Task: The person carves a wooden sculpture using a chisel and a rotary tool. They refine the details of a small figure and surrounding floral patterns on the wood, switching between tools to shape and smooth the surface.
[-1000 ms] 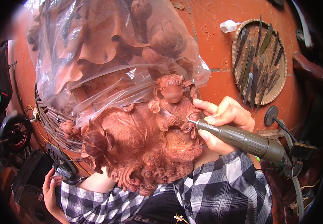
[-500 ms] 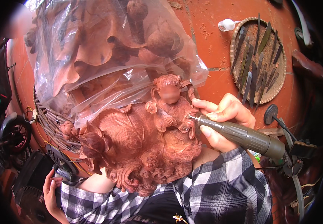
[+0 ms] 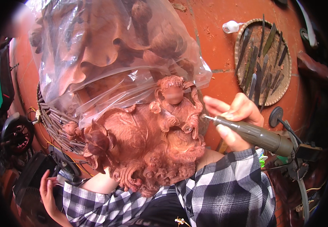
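A reddish-brown carved wooden sculpture (image 3: 133, 140) rests against my lap, with a small child-like figure (image 3: 177, 104) carved at its upper right. My right hand (image 3: 243, 117) is closed around an olive-green rotary carving tool (image 3: 256, 136). The tool's thin metal bit points left, a little to the right of the carved figure and apart from the wood. At the lower left my left hand (image 3: 47, 193) is off the sculpture, its fingers stretched out with nothing seen in them, beside a black box-like object (image 3: 31, 174).
Clear plastic sheeting (image 3: 107, 75) covers a larger carving beyond the sculpture. A round woven tray (image 3: 288, 72) of flat files lies at the far right by a white bottle (image 3: 230, 26). A bundle of sticks (image 3: 54, 119), a wheel (image 3: 18, 130) and cables are on the left.
My right hand has drawn the carving tool to the right, taking its bit off the carved figure. My left hand's fingers have spread slightly at the lower left.
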### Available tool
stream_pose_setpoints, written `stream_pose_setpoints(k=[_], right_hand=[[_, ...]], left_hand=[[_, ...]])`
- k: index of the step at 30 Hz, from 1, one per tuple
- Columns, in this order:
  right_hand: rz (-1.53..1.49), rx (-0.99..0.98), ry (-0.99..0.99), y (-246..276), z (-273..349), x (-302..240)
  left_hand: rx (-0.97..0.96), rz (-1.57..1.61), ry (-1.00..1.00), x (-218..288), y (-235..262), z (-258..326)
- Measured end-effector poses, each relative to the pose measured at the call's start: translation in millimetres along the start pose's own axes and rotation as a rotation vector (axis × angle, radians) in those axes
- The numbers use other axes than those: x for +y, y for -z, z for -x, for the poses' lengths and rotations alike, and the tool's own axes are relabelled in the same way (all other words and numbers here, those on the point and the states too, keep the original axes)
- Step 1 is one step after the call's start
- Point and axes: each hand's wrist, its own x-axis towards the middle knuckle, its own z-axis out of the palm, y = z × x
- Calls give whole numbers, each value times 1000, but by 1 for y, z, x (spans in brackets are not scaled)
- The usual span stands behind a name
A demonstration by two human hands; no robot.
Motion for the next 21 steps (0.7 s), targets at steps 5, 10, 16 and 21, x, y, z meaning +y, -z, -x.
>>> stream_pose_setpoints(k=[5,10,16,21], right_hand=[[12,35,42,17,-3,-14],[67,53,74,16,1,-6],[-53,154,77,-19,-3,-1],[7,121,148,-18,-5,9]], left_hand=[[666,-543,-432,109,-55,50],[4,79,-902,210,-242,64],[-533,311,-1062,256,-325,69],[-562,243,-975,264,-336,66]])
